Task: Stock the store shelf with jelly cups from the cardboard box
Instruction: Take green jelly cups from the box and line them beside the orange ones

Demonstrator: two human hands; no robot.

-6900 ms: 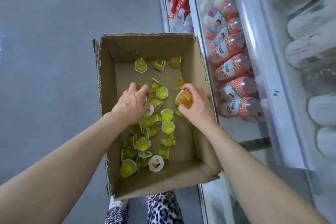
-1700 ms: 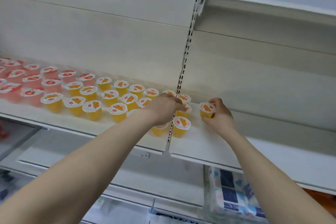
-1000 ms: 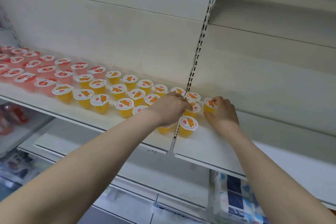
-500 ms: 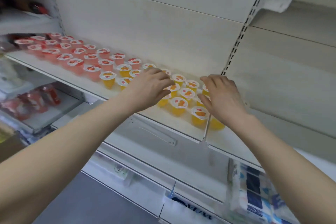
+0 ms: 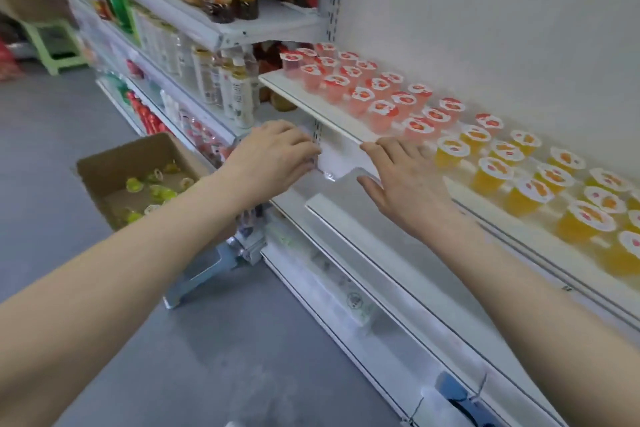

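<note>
Now my left hand and right hand hang empty with loose fingers, up and right of the cardboard box where the jelly cups lie, and my left hand is nearer it.

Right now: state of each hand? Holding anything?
Left hand: open, fingers loosely curled, no jelly cup in it.
Right hand: open, fingers straight, empty.
</note>
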